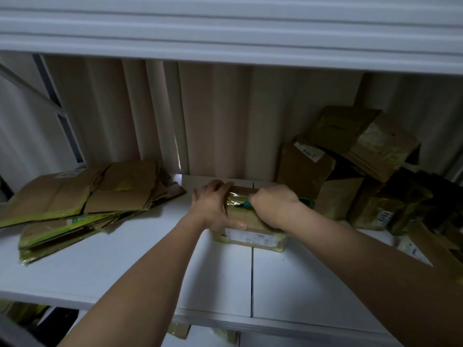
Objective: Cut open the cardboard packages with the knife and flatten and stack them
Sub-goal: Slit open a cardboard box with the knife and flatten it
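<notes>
A small cardboard package (253, 237) with yellow-green tape and a white label stands in the middle of the white shelf (150, 259). My left hand (215, 206) holds its left side, fingers over the far top edge and thumb along the near top edge. My right hand (274, 205) grips a knife with a green handle (246, 203) over the taped top of the package. The blade is hidden by tape glare and my fingers. A stack of flattened cardboard (82, 199) lies at the left of the shelf.
A heap of uncut cardboard packages (355, 169) fills the right end of the shelf, one labelled 4292 (384, 216). Another shelf board (225, 33) hangs close overhead. Corrugated wall panels stand behind. More cardboard shows below the shelf's front edge.
</notes>
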